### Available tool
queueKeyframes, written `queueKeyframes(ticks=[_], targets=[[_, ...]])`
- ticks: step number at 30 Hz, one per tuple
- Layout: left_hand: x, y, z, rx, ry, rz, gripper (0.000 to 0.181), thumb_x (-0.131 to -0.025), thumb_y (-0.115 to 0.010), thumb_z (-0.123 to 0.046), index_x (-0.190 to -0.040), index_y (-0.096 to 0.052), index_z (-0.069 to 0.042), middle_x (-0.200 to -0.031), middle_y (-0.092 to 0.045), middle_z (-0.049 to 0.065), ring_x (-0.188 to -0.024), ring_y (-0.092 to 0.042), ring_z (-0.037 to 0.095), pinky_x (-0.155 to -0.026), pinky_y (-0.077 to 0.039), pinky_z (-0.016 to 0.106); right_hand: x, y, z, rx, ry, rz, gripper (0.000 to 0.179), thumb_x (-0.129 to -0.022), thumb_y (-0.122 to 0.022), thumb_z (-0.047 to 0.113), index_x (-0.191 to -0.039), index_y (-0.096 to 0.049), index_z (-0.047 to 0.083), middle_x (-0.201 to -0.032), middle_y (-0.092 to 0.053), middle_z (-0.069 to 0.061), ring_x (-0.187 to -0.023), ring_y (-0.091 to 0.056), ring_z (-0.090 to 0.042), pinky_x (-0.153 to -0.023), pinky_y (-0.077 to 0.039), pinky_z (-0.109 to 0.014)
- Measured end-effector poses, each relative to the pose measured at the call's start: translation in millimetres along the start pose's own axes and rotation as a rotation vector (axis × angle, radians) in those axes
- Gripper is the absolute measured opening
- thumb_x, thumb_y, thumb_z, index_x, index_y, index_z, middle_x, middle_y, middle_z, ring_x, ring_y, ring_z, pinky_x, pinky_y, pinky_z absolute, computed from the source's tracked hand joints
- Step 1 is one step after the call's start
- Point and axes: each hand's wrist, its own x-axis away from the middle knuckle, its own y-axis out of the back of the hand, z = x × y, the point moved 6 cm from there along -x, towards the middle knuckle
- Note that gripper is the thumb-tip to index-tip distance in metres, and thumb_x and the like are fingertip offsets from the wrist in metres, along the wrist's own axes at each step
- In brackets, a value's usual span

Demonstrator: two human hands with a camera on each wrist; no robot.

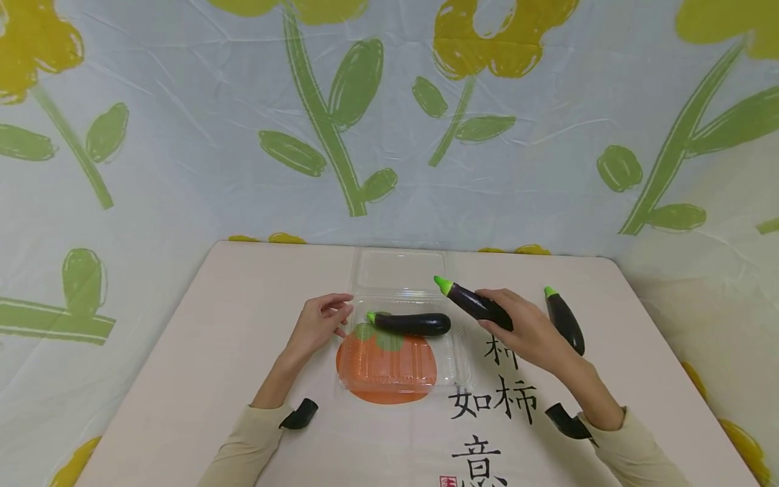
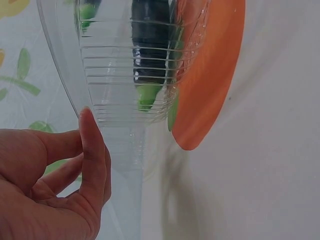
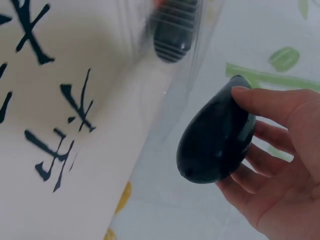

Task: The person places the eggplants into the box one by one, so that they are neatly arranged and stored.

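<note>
My right hand (image 1: 523, 328) grips a dark eggplant (image 1: 477, 304) with a bright green stem end, held in the air right of a clear plastic clamshell box (image 1: 450, 362). The thumb and fingers lie around its thick end, as the right wrist view shows, and the green tip points left and away. A second eggplant (image 1: 410, 324) lies crosswise inside the open box, stem to the left. Close at the box's left edge is my left hand (image 1: 316, 325), a fingertip right at the rim and nothing in its grasp.
A third eggplant (image 1: 564, 321) lies on the table to the right, beyond my right hand. The box's lid (image 1: 400, 270) is folded back toward the rear edge of the table (image 1: 243, 304). An orange persimmon print and black characters mark the cloth. Flowered fabric hangs behind.
</note>
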Motion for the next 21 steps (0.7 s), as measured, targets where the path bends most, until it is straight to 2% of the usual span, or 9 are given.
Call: queueKeyframes(ticks=[10,15,18,21], targets=[[0.4,0.0,-0.3,-0.008,0.008,0.001,0.031,-0.1,-0.062,0.003,-0.128,-0.061,0.017,-0.105,-0.062,0.035,-0.082,-0.065,0.053,-0.071,-0.06,0.057,-8.4,-12.5,23.6,-0.052,0.05,0.04,0.051,-0.089,-0.08,0.007,-0.137,-0.061,0.003,-0.126,-0.067,-0.013,-0.104,-0.066,-0.025,-0.082,-0.061,-0.043],[-9.2,-1.2,20.5,0.0,0.014,0.001,0.032,-0.101,-0.062,0.001,-0.13,-0.06,0.016,-0.106,-0.063,0.034,-0.084,-0.065,0.055,-0.07,-0.06,0.058,-12.1,-20.7,32.6,-0.063,0.086,0.043,0.051,-0.089,-0.081,0.007,-0.136,-0.062,0.004,-0.126,-0.068,-0.01,-0.11,-0.067,-0.026,-0.089,-0.06,-0.046],[-15.1,-0.9,33.8,0.007,0.017,-0.004,0.034,-0.101,-0.063,-0.001,-0.131,-0.06,0.014,-0.107,-0.064,0.033,-0.083,-0.066,0.051,-0.068,-0.061,0.054,-14.1,-25.7,38.3,-0.068,0.102,0.047,0.052,-0.088,-0.081,0.006,-0.137,-0.061,0.004,-0.127,-0.068,-0.01,-0.114,-0.066,-0.027,-0.092,-0.059,-0.046],[-17.9,0.4,39.7,0.008,0.014,-0.009,0.034,-0.101,-0.065,-0.004,-0.131,-0.062,0.012,-0.106,-0.065,0.031,-0.08,-0.067,0.045,-0.065,-0.063,0.05,-16.4,-30.1,44.7,-0.083,0.111,0.059,0.054,-0.088,-0.082,0.007,-0.138,-0.061,0.004,-0.129,-0.067,-0.011,-0.116,-0.066,-0.028,-0.094,-0.059,-0.046]])
